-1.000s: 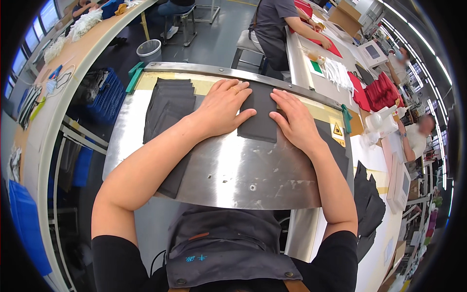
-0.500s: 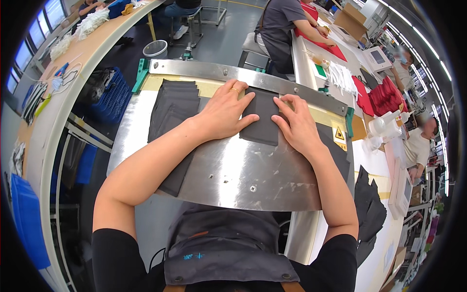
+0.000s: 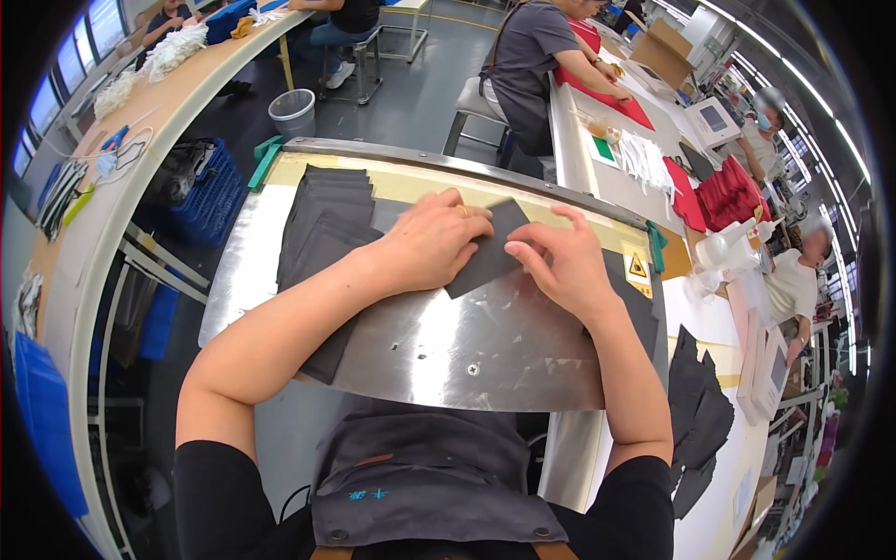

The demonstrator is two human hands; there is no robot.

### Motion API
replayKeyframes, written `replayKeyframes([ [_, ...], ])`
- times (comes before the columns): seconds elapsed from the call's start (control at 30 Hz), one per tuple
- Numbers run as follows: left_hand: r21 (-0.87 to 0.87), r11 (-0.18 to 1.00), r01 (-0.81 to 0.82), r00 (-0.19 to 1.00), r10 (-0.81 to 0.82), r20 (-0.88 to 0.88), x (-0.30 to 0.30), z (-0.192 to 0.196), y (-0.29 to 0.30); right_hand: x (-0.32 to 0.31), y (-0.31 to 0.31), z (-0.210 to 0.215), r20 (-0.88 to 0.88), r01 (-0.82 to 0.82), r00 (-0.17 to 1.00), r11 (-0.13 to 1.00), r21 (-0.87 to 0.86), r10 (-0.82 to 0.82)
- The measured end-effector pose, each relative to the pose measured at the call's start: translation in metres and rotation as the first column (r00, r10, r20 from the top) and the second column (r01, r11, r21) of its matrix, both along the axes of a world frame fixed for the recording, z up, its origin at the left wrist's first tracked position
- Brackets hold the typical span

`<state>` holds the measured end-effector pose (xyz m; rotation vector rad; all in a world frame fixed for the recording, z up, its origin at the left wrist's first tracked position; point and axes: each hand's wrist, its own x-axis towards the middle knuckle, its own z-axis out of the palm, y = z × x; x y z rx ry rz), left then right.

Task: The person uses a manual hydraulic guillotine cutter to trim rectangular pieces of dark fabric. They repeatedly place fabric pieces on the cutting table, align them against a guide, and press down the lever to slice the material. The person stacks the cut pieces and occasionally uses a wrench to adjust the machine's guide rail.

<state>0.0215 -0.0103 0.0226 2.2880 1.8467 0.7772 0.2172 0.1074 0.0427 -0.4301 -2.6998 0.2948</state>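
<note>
A black fabric piece lies tilted on the shiny metal plate in front of me. My left hand is closed over its left side, fingers curled and thumb below. By the piece's right edge, my right hand has its thumb and forefinger a little apart and the other fingers raised. Layered black pieces lie to the left, partly under my left forearm. More black pieces lie at the right, partly behind my right forearm. Beyond my hands a long metal bar crosses the plate's far side.
Green clamps flank the bar's ends. On the right-hand table are black scraps, white bottles and red fabric. A blue crate and a grey bin stand left. A co-worker sits ahead.
The black piece has turned clockwise and come away from the bar. My left hand has curled over it, and my right fingers have lifted. The bar now shows only a narrow edge.
</note>
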Motion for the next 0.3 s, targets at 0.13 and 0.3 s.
replayKeyframes([
  [0.13,-0.101,0.952,0.29,0.917,-0.246,0.313,-0.002,-0.007,0.006,0.001,-0.001,0.002,-0.159,-0.069,0.987,0.965,-0.252,0.028],
  [0.3,-0.113,0.989,0.099,0.972,-0.072,0.225,-0.01,-0.006,0.006,-0.009,0.01,-0.026,-0.094,-0.297,0.955,0.928,-0.225,0.283],
])
